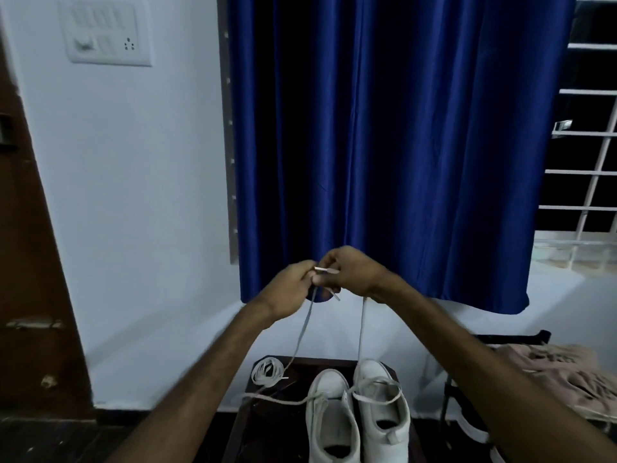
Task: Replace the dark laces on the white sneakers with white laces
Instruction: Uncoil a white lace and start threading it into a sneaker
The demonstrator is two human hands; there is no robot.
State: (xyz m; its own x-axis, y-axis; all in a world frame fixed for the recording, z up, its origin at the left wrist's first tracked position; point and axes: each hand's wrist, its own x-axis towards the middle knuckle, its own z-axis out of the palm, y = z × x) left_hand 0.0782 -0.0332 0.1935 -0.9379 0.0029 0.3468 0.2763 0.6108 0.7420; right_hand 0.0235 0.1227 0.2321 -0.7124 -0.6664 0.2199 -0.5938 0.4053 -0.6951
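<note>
White sneakers (330, 412), two, on the tabletop (267, 429); our left hand (287, 289) and right hand (357, 274) pinch one lace (361, 329), raised; one coiled lace (267, 370) beside.

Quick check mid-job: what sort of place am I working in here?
Most likely a room in a home. A long blue curtain hangs across a window with white metal bars, a white switch panel is set in the pale wall, and a brown wooden door stands at the left.
</note>
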